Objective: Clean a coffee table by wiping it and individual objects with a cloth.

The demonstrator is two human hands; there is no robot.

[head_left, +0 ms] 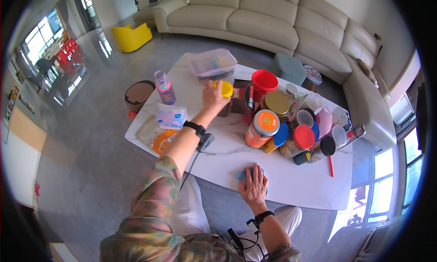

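A: The left hand (215,98) is curled about the left side of a yellow-lidded container (224,89), gripping it near the lid; slight blur obscures the fingertips.

B: And its position?

A: Toward the far side of the white tabletop (296,182), just in front of a clear storage box (214,63) with a pink rim. Whether its base touches the surface cannot be told.

B: How is the right hand (256,183) disposed?

A: Flattened, fingers extended, over a blue cloth (241,174) at the near edge; the cloth shows beyond the fingers and is partly hidden beneath them.

B: What flanks the two?

A: On the left, a purple bottle (167,93) stands upright behind a tissue pack (171,116). On the right, an orange-lidded jar (261,129) stands near a red-lidded jar (302,137), amid crowded containers; a red stick (331,166) lies near the right end.
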